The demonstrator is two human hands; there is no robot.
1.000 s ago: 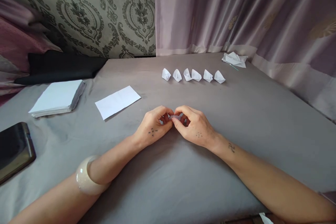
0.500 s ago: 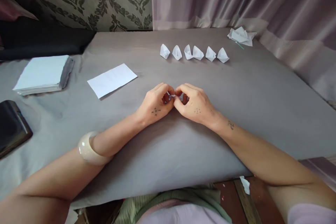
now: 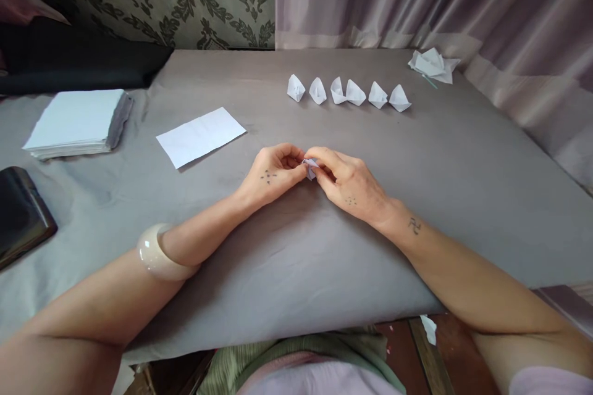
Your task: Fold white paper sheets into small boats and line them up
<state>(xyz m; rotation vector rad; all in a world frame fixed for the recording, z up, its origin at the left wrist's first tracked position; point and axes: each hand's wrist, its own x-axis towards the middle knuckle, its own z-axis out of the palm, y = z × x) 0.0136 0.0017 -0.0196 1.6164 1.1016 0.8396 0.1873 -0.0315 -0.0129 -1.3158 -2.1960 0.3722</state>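
Note:
Between my two hands is a small piece of folded white paper [image 3: 311, 168], mostly covered by the fingers. My left hand [image 3: 275, 173] pinches its left side, thumb and fingers closed. From the other side my right hand [image 3: 345, 180] grips it too, its fingertips closed over the top. Beyond the hands stands a row of several small folded paper boats [image 3: 317, 92], two of them touching. A flat white sheet of paper [image 3: 201, 137] lies to the left of my left hand.
At the far left a thick stack of white paper [image 3: 74, 120] lies near a dark phone [image 3: 21, 216]. Black cloth [image 3: 88, 62] is bunched behind the stack. More folded paper [image 3: 433, 65] and a thin greenish stick [image 3: 430, 81] lie at the back right, by the curtain [image 3: 393, 0].
The view has tipped downward, bringing my lap and the floor into sight. My fingers have shifted on the folded paper, and more of it now shows between them.

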